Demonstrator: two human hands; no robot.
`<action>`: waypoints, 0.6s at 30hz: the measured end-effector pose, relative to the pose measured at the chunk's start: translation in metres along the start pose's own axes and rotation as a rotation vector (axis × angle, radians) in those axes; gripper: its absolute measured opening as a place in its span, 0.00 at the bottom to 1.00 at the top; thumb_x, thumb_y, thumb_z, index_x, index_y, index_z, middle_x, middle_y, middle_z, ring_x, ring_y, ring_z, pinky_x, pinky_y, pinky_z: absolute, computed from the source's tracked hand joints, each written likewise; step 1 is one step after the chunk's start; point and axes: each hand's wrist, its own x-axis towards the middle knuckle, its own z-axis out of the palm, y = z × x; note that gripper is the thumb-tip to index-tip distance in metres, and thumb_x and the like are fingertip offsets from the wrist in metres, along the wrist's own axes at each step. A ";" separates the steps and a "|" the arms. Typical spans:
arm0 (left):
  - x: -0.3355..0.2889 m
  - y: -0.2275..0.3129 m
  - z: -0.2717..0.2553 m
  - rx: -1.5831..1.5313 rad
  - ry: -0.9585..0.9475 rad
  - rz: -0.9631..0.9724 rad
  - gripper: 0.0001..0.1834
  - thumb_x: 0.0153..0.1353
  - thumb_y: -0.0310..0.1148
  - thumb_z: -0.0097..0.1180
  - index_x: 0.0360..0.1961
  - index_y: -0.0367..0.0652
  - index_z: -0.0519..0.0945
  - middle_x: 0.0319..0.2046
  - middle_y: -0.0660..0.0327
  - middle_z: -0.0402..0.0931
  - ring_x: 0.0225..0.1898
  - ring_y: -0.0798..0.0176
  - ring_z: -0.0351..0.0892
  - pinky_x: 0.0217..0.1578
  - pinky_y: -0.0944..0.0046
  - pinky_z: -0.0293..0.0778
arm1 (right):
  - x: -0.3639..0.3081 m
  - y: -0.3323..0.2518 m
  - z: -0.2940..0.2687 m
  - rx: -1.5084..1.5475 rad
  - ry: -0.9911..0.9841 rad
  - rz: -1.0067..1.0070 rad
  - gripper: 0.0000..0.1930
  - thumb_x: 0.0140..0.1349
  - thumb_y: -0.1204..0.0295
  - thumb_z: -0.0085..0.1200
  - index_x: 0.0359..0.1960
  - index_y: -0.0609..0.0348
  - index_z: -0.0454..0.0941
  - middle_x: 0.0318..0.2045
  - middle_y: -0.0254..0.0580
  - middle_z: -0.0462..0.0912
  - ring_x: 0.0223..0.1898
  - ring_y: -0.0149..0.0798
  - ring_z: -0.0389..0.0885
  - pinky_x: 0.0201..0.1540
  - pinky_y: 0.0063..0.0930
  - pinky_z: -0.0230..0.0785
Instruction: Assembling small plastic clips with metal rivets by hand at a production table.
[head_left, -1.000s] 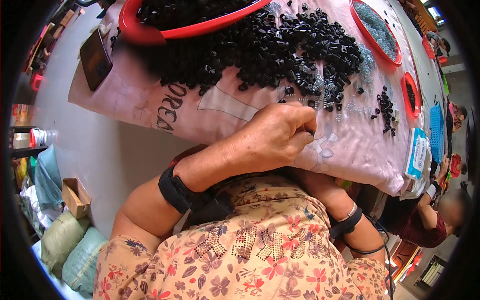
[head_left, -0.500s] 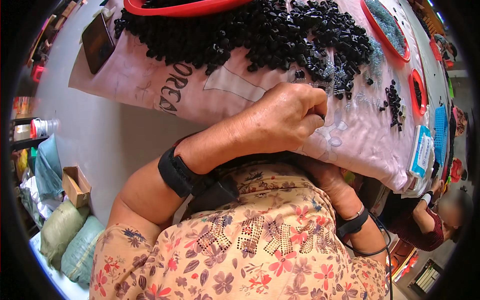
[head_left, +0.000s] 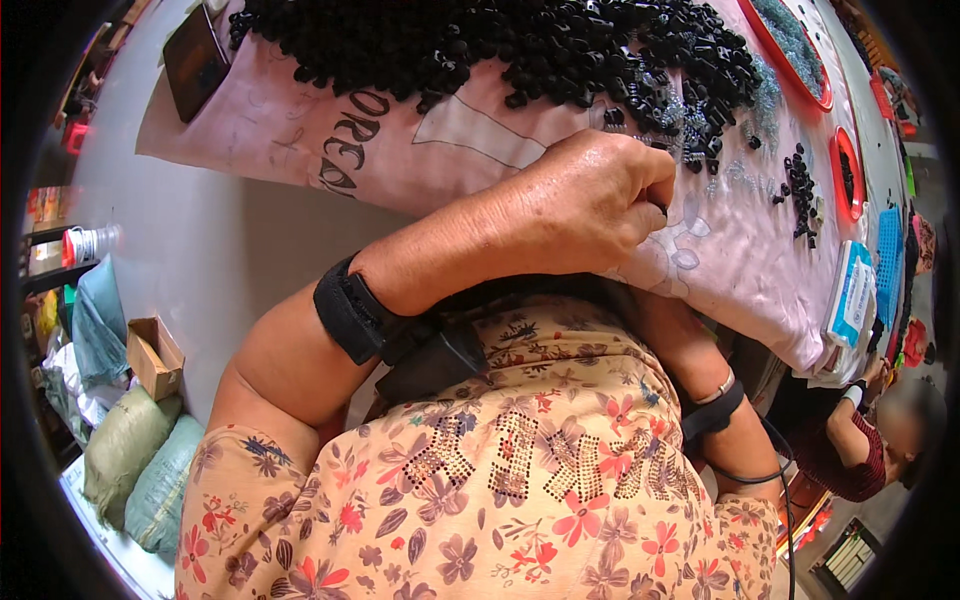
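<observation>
1. Pinching a small dark piece [head_left: 659, 209] between thumb and fingers, the left hand [head_left: 605, 195] is closed above the near edge of the pink-clothed worktop [head_left: 250, 130]. Only a sliver of the piece shows, so its exact kind is unclear.
2. The right hand [head_left: 665, 325] sits below the left, mostly hidden by the worktop's edge; I cannot tell whether it is open, closed or gripping anything.
3. Just beyond the left hand lies a big heap of black pieces [head_left: 560, 50], with loose silver springs [head_left: 765, 105] at its right side. Farther right stand 2 red trays [head_left: 855, 200], 1 of them holding springs.
4. The step in hand looks like fine fingertip work on 1 small part.
5. The next move probably calls for a steady pinch, since so small a piece could slip easily.
</observation>
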 end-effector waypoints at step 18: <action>0.001 -0.001 0.001 0.023 0.007 0.048 0.07 0.56 0.24 0.56 0.34 0.32 0.76 0.28 0.53 0.75 0.33 0.56 0.77 0.35 0.60 0.72 | 0.005 -0.002 0.004 0.224 -0.186 0.079 0.17 0.66 0.73 0.48 0.57 0.58 0.70 0.53 0.51 0.73 0.56 0.44 0.70 0.58 0.37 0.63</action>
